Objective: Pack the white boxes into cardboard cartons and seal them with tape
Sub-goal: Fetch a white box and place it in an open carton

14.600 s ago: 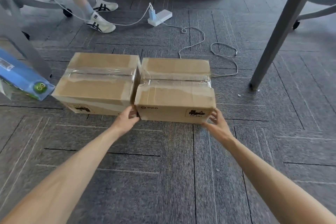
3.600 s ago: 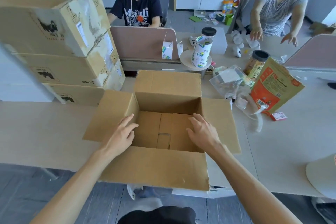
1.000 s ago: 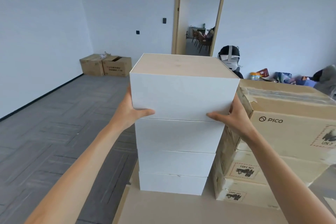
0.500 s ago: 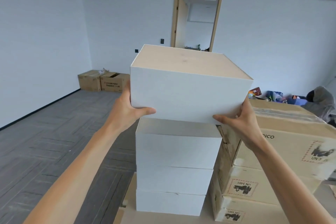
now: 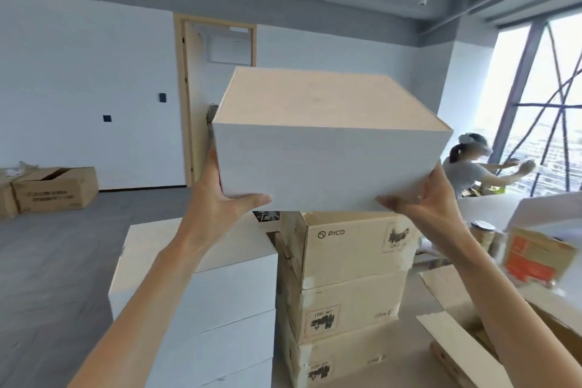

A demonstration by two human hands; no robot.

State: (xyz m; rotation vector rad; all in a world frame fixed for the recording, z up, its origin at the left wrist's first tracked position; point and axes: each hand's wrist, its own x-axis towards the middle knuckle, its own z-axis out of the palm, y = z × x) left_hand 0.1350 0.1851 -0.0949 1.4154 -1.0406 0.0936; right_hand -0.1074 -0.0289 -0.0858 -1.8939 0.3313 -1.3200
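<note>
I hold a white box (image 5: 327, 161) up at chest height, lifted free of the pile. My left hand (image 5: 220, 198) grips its lower left side and my right hand (image 5: 422, 205) grips its lower right side; both thumbs lie along the front bottom edge, and the fingers are hidden behind the box. Below on the left stands the stack of white boxes (image 5: 220, 299). Right beside it are three stacked, taped cardboard cartons (image 5: 346, 264). An open carton (image 5: 456, 343) with raised flaps shows at the bottom right.
A person (image 5: 466, 167) reaches toward the window at the right. An orange bag (image 5: 532, 258) and a jar (image 5: 482, 230) sit on the table beyond the open carton. Two cartons (image 5: 53, 189) rest on the floor by the left wall. A doorway (image 5: 217, 98) lies behind.
The white box has risen higher off the stack and swung to the right with my view. The open carton, the window and the person have come into sight.
</note>
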